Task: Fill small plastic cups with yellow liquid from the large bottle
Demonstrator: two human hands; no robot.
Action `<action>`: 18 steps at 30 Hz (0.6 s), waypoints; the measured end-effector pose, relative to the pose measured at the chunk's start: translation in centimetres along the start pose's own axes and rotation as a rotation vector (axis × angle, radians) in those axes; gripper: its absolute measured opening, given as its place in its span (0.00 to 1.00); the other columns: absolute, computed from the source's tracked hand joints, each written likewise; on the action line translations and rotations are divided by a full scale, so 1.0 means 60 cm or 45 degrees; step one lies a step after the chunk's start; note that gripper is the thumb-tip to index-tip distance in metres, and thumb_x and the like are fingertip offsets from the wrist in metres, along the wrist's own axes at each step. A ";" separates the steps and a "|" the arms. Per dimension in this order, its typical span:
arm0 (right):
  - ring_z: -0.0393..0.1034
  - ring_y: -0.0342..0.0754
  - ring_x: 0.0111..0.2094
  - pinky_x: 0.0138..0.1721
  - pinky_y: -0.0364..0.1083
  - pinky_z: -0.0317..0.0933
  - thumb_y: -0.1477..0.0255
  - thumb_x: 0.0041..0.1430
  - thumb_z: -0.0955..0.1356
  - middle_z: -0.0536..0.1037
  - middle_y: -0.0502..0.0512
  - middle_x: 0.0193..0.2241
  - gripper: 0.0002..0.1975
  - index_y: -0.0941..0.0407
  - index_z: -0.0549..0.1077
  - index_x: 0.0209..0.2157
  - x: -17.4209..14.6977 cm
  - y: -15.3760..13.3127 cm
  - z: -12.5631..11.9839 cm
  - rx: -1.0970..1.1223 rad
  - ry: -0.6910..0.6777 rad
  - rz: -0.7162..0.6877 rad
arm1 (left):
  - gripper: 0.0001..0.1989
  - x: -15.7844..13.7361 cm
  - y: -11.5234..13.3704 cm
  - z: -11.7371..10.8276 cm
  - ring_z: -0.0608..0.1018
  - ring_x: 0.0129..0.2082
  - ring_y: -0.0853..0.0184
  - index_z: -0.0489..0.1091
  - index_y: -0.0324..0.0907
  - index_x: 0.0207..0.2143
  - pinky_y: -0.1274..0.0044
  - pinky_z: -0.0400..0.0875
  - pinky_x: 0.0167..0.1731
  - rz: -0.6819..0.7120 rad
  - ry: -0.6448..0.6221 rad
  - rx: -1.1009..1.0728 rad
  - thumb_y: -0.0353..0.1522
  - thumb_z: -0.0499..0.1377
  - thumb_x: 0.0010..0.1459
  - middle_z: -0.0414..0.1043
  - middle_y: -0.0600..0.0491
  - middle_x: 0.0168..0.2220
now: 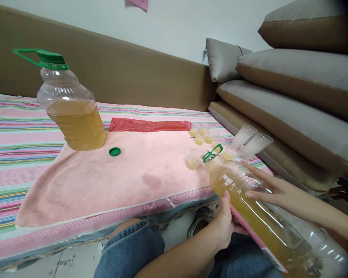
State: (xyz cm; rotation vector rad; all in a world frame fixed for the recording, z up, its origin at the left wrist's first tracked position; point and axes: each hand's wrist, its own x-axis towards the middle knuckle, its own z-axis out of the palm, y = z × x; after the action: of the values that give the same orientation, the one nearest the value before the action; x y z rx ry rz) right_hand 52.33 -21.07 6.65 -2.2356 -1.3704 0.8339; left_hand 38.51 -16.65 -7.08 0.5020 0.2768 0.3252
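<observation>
A large clear plastic bottle (246,212) of yellowish liquid lies tilted across my lap. Its uncapped neck, with a green handle ring (213,153), points to the upper left. My left hand (223,226) grips it from below and the near side. On the upper far side, my right hand (266,189) presses against it with fingers spread. A plastic cup (192,163) with yellow liquid stands by the mouth. Behind it are several similar cups (199,140), some partly hidden by the bottle. A green cap (115,151) lies on the pink cloth (127,173).
Another big bottle (81,123) with a green cap and handle stands at left. A red plastic bag (150,125) lies along the cloth's back edge. Stacked empty cups (256,144) lean near piled cushions (292,96) on the right. The bed edge (118,218) runs before my knees.
</observation>
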 end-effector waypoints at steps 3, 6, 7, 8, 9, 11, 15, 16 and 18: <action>0.62 0.61 0.59 0.66 0.56 0.49 0.43 0.54 0.71 0.54 0.47 0.67 0.50 0.42 0.46 0.70 0.002 0.004 0.000 -0.009 0.005 -0.001 | 0.47 0.000 0.001 -0.001 0.77 0.50 0.49 0.60 0.42 0.61 0.56 0.76 0.44 0.001 -0.009 -0.012 0.64 0.49 0.50 0.73 0.40 0.54; 0.65 0.62 0.57 0.64 0.57 0.53 0.43 0.54 0.70 0.54 0.48 0.67 0.51 0.42 0.44 0.71 0.005 0.009 -0.001 -0.034 -0.015 -0.005 | 0.46 0.001 0.001 -0.001 0.78 0.50 0.49 0.61 0.42 0.61 0.56 0.76 0.43 0.002 -0.012 -0.005 0.64 0.48 0.51 0.74 0.40 0.54; 0.64 0.61 0.57 0.64 0.57 0.53 0.43 0.54 0.70 0.53 0.48 0.67 0.51 0.42 0.44 0.71 0.006 0.009 -0.001 -0.045 -0.016 -0.004 | 0.46 0.001 0.002 -0.001 0.78 0.50 0.49 0.61 0.42 0.61 0.56 0.76 0.43 0.005 -0.016 0.004 0.64 0.47 0.51 0.74 0.39 0.54; 0.64 0.61 0.57 0.64 0.57 0.53 0.43 0.54 0.70 0.53 0.47 0.68 0.50 0.41 0.44 0.70 0.006 0.009 -0.001 -0.054 -0.011 -0.001 | 0.46 0.001 0.002 -0.001 0.78 0.50 0.49 0.61 0.42 0.61 0.56 0.76 0.43 0.010 -0.020 0.015 0.64 0.47 0.51 0.74 0.39 0.54; 0.64 0.61 0.57 0.64 0.57 0.53 0.43 0.54 0.70 0.53 0.47 0.68 0.50 0.41 0.45 0.70 0.006 0.008 -0.001 -0.058 -0.007 0.005 | 0.47 0.001 0.002 -0.001 0.78 0.50 0.49 0.60 0.42 0.61 0.56 0.76 0.43 0.013 -0.022 0.027 0.65 0.46 0.51 0.74 0.39 0.54; 0.64 0.61 0.58 0.64 0.57 0.53 0.43 0.54 0.70 0.54 0.47 0.67 0.50 0.41 0.45 0.70 0.005 0.005 0.000 -0.050 0.002 0.015 | 0.49 0.001 0.002 -0.002 0.78 0.50 0.49 0.59 0.42 0.62 0.56 0.76 0.43 0.017 -0.013 0.049 0.66 0.45 0.50 0.74 0.39 0.53; 0.64 0.61 0.58 0.65 0.55 0.52 0.42 0.53 0.70 0.57 0.49 0.66 0.51 0.43 0.45 0.70 0.003 -0.004 0.002 -0.040 0.003 0.011 | 0.49 0.002 0.003 -0.004 0.78 0.49 0.49 0.61 0.41 0.60 0.56 0.76 0.43 0.012 -0.008 0.076 0.67 0.43 0.50 0.75 0.38 0.51; 0.64 0.61 0.58 0.64 0.55 0.53 0.42 0.53 0.70 0.57 0.49 0.66 0.51 0.43 0.46 0.70 0.003 -0.006 0.002 -0.041 0.002 0.009 | 0.49 0.002 0.004 -0.004 0.78 0.49 0.49 0.61 0.40 0.60 0.56 0.76 0.43 0.007 -0.010 0.079 0.66 0.43 0.50 0.76 0.38 0.51; 0.65 0.60 0.57 0.63 0.55 0.55 0.43 0.54 0.70 0.58 0.49 0.66 0.50 0.43 0.45 0.70 0.002 -0.008 0.002 -0.040 -0.007 0.003 | 0.48 0.002 0.005 -0.004 0.79 0.48 0.49 0.61 0.40 0.60 0.55 0.75 0.44 -0.006 -0.009 0.083 0.66 0.42 0.51 0.76 0.38 0.50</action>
State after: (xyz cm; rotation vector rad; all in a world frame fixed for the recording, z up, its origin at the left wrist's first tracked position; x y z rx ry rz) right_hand 51.99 -20.72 6.83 -2.2608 -1.3933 0.8256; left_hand 38.48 -16.26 -7.15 0.5667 0.2827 0.3103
